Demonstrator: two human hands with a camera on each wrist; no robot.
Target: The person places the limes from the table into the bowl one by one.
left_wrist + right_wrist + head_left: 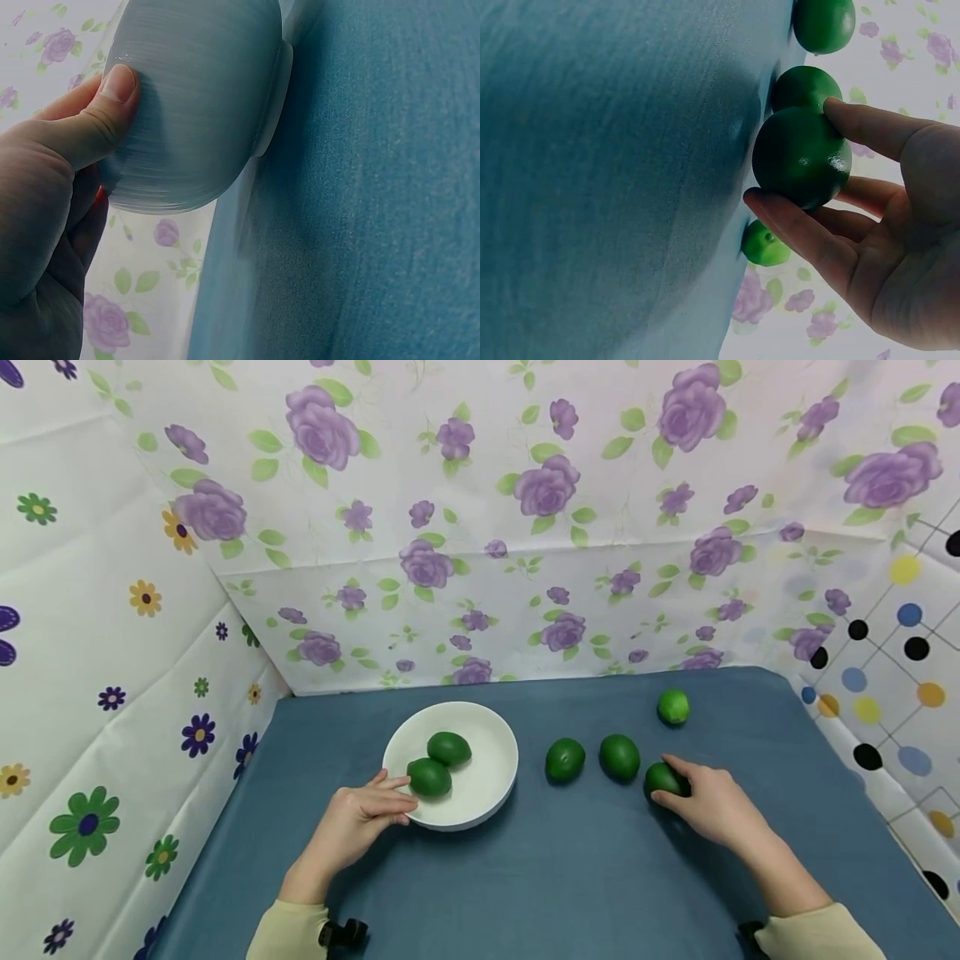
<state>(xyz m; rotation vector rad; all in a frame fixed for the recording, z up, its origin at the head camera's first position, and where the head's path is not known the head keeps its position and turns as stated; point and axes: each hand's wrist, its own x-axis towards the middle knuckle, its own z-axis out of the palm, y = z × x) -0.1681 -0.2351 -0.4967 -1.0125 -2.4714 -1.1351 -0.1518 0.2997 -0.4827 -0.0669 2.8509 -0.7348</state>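
A white bowl (487,768) stands on the table at centre left, with two dark green limes (429,778) inside. My left hand (352,822) grips its near-left rim; in the left wrist view the thumb (118,84) presses the outer wall. Over on the right, my right hand (712,806) pinches a dark green lime (663,780) between thumb and fingers. The right wrist view shows this held lime (799,157) close up, with another lime partly hidden behind it. I cannot tell whether it touches the cloth.
Two dark green limes (619,758) lie between the bowl and my right hand. A lighter green lime (673,707) sits farther back. Blue cloth (525,885) covers the table. Floral sheets (487,610) hang behind and at the left, and a dotted sheet (892,718) is at the right.
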